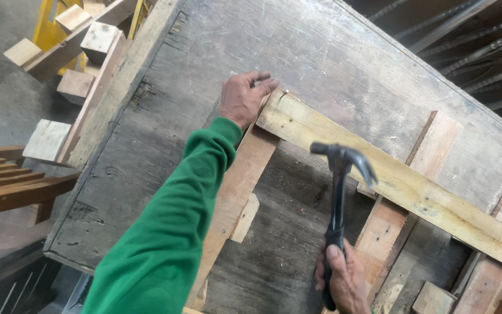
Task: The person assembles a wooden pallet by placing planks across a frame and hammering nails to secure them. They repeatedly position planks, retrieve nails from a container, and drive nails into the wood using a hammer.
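My left hand (243, 97), in a green sleeve, rests on the far corner of a wooden frame and pinches a small nail (282, 93) upright at the end of a pale plank (390, 174). My right hand (344, 279) grips the black handle of a claw hammer (339, 186), its head raised above the plank, a short way right of the nail. The plank lies across reddish wooden slats (236, 186) on a worn grey workbench (321, 58).
Loose wooden blocks (97, 38) and offcuts lie at the upper left beside the bench edge. A stack of brown slats (7, 186) sits at the left. Steel bars (483, 46) run along the upper right. A small block (434, 298) lies near the lower right.
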